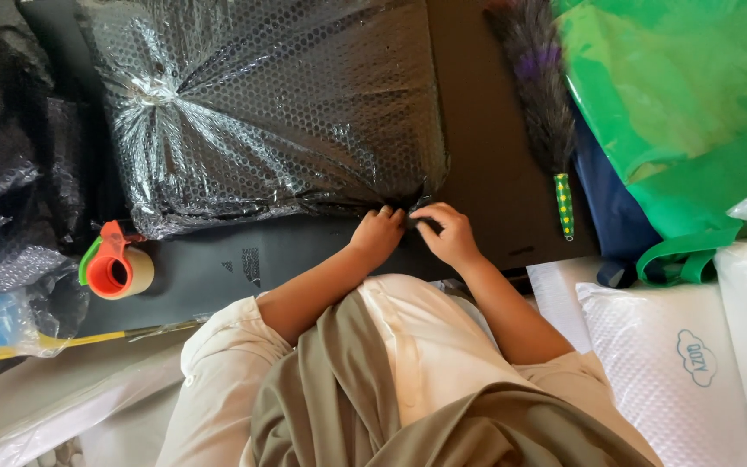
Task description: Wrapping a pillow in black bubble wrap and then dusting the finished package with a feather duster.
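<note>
- Head view, the work: a large parcel wrapped in bubble wrap (270,112) lies on a dark worktop (494,138); the wrap already covers the whole of it, and at the far left corner it is gathered into a tight twisted knot; that end looks finished.
- Head view, the hands: the left hand (379,233) and the right hand (449,232) meet at the parcel's near right corner, just beside each other; the left fingers (388,213) are curled closed on the bunched wrap; the right fingers (430,214) are pinched on a small dark fold of the same wrap; both touch the parcel's edge.
- Head view, what seems left: this corner appears gathered but not yet fastened; I see no tape across it; so, by my judgement, the wrapping is mostly done and only the closing of this corner remains.
- Head view, things about: an orange tape dispenser (117,265) rests on the worktop well to the left, untouched; a feather duster (539,86) with a green spotted handle lies to the right; a green bag (685,112) and a white packaged pillow (676,372) sit beyond it; more bubble wrap is heaped at the far left.
</note>
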